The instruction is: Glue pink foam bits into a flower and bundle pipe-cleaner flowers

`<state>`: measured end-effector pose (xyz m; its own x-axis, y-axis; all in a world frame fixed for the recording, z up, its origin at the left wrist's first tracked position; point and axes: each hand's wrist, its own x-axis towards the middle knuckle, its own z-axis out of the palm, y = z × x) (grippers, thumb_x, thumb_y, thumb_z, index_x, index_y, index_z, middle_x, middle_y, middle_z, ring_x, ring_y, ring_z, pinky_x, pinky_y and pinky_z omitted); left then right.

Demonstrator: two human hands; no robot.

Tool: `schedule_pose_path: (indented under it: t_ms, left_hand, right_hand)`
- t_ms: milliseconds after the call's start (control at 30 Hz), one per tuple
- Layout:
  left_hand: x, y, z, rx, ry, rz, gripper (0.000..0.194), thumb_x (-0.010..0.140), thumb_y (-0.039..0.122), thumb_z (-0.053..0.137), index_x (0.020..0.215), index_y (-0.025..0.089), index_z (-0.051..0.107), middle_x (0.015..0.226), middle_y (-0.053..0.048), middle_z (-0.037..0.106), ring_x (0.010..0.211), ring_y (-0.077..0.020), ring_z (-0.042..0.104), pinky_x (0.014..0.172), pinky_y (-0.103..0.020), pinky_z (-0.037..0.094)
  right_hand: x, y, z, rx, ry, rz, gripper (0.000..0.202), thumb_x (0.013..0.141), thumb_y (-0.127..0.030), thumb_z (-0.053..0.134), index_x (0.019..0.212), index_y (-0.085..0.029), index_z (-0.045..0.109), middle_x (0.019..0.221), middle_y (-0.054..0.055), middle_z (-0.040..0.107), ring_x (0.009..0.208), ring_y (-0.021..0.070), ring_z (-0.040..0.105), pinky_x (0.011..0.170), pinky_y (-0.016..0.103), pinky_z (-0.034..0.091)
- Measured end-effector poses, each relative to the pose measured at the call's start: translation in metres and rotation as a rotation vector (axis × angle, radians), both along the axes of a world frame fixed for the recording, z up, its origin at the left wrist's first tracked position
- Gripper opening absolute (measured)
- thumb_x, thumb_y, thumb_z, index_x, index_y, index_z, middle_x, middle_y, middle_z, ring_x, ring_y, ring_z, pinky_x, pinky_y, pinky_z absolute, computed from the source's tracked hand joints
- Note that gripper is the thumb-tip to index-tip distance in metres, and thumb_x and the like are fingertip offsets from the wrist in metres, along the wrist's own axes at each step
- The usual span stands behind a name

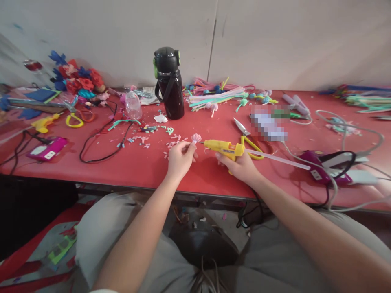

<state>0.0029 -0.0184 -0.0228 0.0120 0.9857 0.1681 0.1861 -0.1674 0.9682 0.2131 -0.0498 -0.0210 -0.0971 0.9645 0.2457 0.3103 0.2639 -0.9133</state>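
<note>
Near the front of the red table, my left hand (181,158) pinches a small pink flower-like piece (196,138) between thumb and fingers. A yellow hot glue gun (224,147) is gripped in my right hand (240,165), its nozzle pointing left at the pink piece. Tip and piece are very close; whether they touch I cannot tell. From the gun's back a long clear glue stick (277,158) sticks out to the right. Loose pink bits (175,142) lie just behind my left hand. Yellow-and-orange-handled scissors (249,138) rest beyond the gun.
A black bottle (172,91) stands upright at the back. Pipe cleaners (218,97) lie beside it. Purple power strips sit at the right (324,169) and left (47,149), with cables around them. A second yellow glue gun (45,123) and scissors (75,119) lie on the left.
</note>
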Motion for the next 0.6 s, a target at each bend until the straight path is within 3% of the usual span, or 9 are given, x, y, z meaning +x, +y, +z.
schedule_pose_path:
  t_ms: [333,600]
  left_hand:
    - [0.0015,-0.0035,0.0040,0.023,0.023,-0.045,0.027,0.097,0.030,0.061,0.073,0.020,0.064,0.058,0.002,0.065,0.048,-0.0112,0.060,0.055,-0.024,0.046]
    - [0.0025,-0.0056,0.0056,0.033,0.053,-0.052,0.031,0.099,0.030,0.059,0.070,0.020,0.061,0.057,0.002,0.064,0.048,-0.0115,0.058,0.056,-0.025,0.045]
  right_hand:
    - [0.0011,-0.0004,-0.0015,-0.008,-0.032,0.018,0.040,0.091,-0.056,0.066,0.071,-0.022,0.059,0.058,-0.002,0.056,0.050,0.0127,0.049,0.050,0.028,0.041]
    - [-0.0002,-0.0010,0.0000,-0.005,-0.024,0.020,0.035,0.091,-0.053,0.065,0.077,-0.022,0.060,0.058,-0.002,0.054,0.051,0.0126,0.048,0.051,0.028,0.042]
